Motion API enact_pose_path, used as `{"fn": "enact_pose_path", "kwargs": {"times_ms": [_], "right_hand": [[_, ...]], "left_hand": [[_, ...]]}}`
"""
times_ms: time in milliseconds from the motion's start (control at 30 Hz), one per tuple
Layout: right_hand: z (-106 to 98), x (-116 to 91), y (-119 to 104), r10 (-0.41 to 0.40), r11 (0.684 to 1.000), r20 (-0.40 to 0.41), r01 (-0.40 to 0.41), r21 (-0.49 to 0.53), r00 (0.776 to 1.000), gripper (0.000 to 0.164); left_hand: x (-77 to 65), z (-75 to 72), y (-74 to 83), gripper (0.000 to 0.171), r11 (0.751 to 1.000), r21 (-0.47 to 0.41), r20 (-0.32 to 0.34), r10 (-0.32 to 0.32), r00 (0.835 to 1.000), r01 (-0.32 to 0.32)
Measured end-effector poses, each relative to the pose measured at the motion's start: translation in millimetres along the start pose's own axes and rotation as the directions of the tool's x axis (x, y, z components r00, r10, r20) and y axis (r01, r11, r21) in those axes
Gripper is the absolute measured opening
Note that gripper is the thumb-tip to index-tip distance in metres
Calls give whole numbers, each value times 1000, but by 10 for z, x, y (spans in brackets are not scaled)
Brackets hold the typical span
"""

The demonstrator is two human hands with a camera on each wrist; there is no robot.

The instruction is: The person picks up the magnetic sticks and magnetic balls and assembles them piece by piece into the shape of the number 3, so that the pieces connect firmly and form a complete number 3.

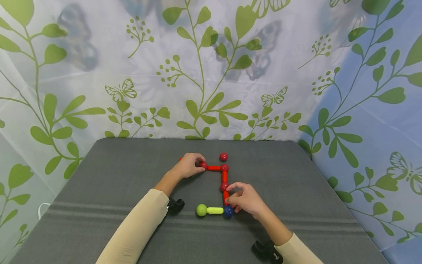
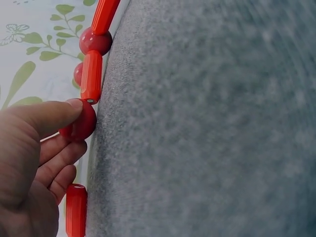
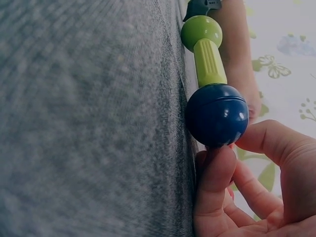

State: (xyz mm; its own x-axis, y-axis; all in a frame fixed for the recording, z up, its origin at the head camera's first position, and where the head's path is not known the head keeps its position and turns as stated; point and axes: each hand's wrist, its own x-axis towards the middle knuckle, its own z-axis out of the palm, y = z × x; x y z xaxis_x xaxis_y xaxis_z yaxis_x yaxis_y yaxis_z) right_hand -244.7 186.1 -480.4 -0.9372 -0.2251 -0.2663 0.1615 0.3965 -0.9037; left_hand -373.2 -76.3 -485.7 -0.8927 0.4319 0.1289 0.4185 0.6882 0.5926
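A chain of red magnetic rods and balls lies on the grey table, running right, then toward me. My left hand [image 1: 189, 165] pinches the red ball [image 2: 85, 121] at its far-left end, thumb on top and fingers beneath. A red rod [image 2: 92, 76] meets that ball. My right hand [image 1: 245, 199] holds the near red rod [image 1: 225, 196] between thumb and fingers, right beside the blue ball [image 3: 217, 116]; in the right wrist view those fingers hide the rod. From the blue ball a yellow-green rod [image 1: 215, 210] extends left to a green ball [image 1: 202, 210].
A loose red ball [image 1: 223, 157] sits behind the chain's far corner. Another red rod [image 2: 76, 210] lies beyond my left hand, mostly hidden in the head view. The grey table [image 1: 132, 161] ends at a leaf-patterned curtain [image 1: 148, 73]. Black wrist cameras sit at both cuffs.
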Motion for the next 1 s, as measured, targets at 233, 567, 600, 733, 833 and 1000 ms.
{"fn": "enact_pose_path", "kwargs": {"times_ms": [233,567,600,733,833,1000], "right_hand": [[-3,-4,-6,-5,1000,6,5,-2,1000,37],[-7,-2,11,-7,1000,10,7,0,1000,37],[-7,-3,12,-8,1000,11,8,1,1000,37],[-5,-10,13,-17,1000,15,16,4,1000,37],[-5,-13,12,-21,1000,18,21,6,1000,37],[-10,-11,15,-20,1000,18,20,7,1000,38]], "left_hand": [[14,-17,14,29,1000,10,4,4,1000,-4],[13,-19,17,29,999,25,22,29,999,-29],[13,-17,17,29,999,26,23,25,999,-26],[11,-6,8,30,999,30,24,14,1000,-15],[12,-2,4,30,999,29,23,14,1000,-15],[17,-1,14,31,999,30,24,27,999,-28]]}}
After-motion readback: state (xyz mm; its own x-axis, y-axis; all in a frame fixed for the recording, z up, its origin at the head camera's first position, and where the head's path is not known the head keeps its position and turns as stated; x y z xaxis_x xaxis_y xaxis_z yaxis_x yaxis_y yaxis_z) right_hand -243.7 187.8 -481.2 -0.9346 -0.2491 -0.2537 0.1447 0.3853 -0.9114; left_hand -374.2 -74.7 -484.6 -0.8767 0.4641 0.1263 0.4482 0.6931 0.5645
